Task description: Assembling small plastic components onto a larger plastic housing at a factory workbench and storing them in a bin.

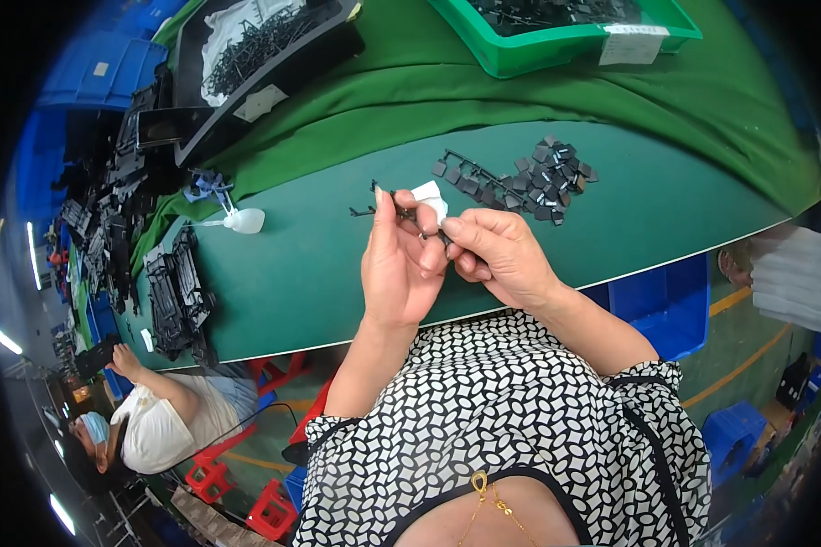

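Observation:
Over the green table (301, 264) my two hands meet in front of my chest. In my left hand (400, 273) is a thin, branched black plastic part (365, 212), its prongs sticking out past the fingertips. My right hand (511, 257) pinches at the other end of that part, thumb against fingers. A small white piece (427, 194), paper or cloth, shows between the hands; which one holds it I cannot tell. Just beyond lies a heap of small flat black plastic pieces (552, 178). Beside it, several similar pieces hang on a black runner frame (474, 173).
At the far left stands a black tray (342, 41) of thin black parts; far right, a green tray (511, 59). Black plastic frames (175, 296) and a white rounded object (244, 220) lie left. A co-worker (169, 415) sits lower left. A blue bin (666, 305) stands right.

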Demonstrator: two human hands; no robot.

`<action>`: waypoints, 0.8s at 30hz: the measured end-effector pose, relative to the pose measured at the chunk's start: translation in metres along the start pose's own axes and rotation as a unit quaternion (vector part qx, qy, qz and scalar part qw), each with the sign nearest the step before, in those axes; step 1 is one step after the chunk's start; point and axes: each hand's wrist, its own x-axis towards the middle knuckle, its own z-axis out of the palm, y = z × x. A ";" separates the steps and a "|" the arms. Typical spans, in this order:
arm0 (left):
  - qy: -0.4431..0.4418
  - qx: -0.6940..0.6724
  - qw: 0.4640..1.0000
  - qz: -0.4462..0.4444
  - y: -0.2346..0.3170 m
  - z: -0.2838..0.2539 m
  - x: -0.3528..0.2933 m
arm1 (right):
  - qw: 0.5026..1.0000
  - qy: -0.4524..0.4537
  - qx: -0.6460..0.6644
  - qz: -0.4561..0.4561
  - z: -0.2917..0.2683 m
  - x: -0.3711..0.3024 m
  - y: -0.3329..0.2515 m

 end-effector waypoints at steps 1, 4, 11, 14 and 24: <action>0.046 -0.030 0.998 0.000 -0.002 0.010 0.000 | 1.000 -0.002 0.024 0.003 -0.002 0.001 0.001; -0.011 -0.099 0.995 -0.030 -0.002 0.004 0.004 | 0.999 -0.004 0.035 -0.013 -0.001 0.005 0.000; -0.040 -0.226 0.973 -0.028 0.019 0.005 0.012 | 0.967 0.033 0.254 -0.006 0.000 0.004 -0.010; -0.040 -0.083 0.995 0.024 0.042 0.019 0.014 | 0.967 0.005 0.247 -0.056 0.001 -0.002 -0.022; -0.026 0.148 0.976 0.161 0.214 0.051 0.134 | 0.971 0.008 0.210 -0.118 -0.007 -0.016 -0.030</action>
